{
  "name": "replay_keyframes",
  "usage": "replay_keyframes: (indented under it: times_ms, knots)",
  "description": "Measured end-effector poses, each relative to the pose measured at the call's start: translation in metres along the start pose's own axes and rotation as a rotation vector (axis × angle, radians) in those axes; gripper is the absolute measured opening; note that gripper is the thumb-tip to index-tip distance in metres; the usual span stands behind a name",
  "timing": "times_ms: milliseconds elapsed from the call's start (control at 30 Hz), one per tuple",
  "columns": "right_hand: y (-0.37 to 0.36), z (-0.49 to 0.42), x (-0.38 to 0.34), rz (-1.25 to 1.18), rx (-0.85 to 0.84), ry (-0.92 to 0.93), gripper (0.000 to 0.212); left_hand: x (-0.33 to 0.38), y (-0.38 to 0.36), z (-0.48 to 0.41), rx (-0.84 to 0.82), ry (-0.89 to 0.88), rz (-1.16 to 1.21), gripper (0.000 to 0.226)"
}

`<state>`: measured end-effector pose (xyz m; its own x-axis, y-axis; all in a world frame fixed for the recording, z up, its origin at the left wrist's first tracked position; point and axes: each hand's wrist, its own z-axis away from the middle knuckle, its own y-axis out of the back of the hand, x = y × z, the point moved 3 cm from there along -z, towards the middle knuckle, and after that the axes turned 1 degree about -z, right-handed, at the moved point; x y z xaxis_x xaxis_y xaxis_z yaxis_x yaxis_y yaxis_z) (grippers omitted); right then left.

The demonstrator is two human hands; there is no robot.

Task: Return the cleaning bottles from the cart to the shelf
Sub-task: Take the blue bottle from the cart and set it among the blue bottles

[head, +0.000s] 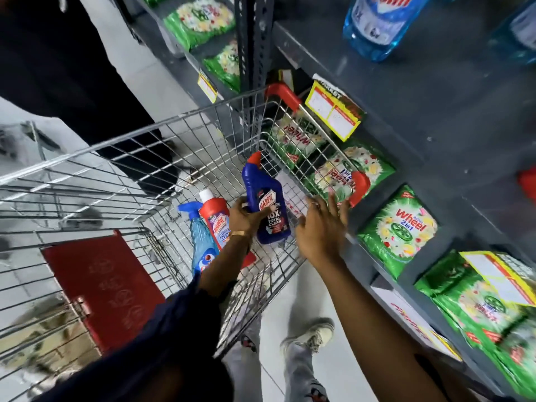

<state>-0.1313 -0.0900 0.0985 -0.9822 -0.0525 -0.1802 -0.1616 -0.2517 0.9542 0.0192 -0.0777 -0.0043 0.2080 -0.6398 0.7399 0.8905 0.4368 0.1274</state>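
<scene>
Your left hand [242, 217], at the centre of the frame, is wrapped around the dark blue Harpic bottle [266, 203], holding it up inside the wire cart [121, 158] with its red cap pointing toward the top of the frame. Your right hand [320, 227], just to its right, is spread wide and holds nothing, fingers splayed near the cart's right rim and its red corner guard [359, 184]. Left of the held bottle, a red Harpic bottle [216, 220] with a white cap and a light blue spray bottle [200, 245] lie side by side in the cart's basket. Along the right side of the frame runs the grey shelf [435, 91], with green Wheel detergent packs [397, 230] on its lower level and a clear blue Colin bottle [377, 24] at the upper right.
</scene>
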Motion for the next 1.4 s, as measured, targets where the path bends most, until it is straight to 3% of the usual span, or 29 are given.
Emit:
replay_keyframes:
  times_ms: [67,200,267,533,767,967,1133,1400]
  knots:
    - [0.007,0.0,0.003,-0.189,-0.066,-0.002,0.051,0.027,0.016,0.025,-0.065,-0.103,0.049,0.056]
    - [0.052,0.018,0.001,-1.192,-0.387,-0.087,0.05,0.083,0.036,0.094,-0.206,-0.29,0.137,0.044]
    - [0.075,0.033,0.004,-1.387,-0.444,-0.053,0.043,0.102,0.034,0.126,-0.277,-0.346,0.155,0.042]
    - [0.157,0.133,0.099,-1.522,-0.138,-0.079,0.018,0.128,-0.029,0.248,-0.658,-0.39,0.018,0.034]
    - [0.185,0.223,0.201,-1.505,0.165,-0.209,0.026,0.109,-0.115,0.339,-0.882,-0.485,-0.039,0.026]
    - [0.196,0.271,0.279,-1.529,0.483,-0.221,0.025,0.096,-0.2,0.39,-1.094,-0.59,-0.103,0.022]
    - [0.208,0.289,0.346,-1.552,0.749,-0.236,0.039,0.095,-0.288,0.43,-1.3,-0.718,-0.15,0.022]
    - [0.214,0.291,0.448,-1.447,0.906,-0.341,0.045,0.068,-0.401,0.463,-1.367,-0.769,-0.209,0.029]
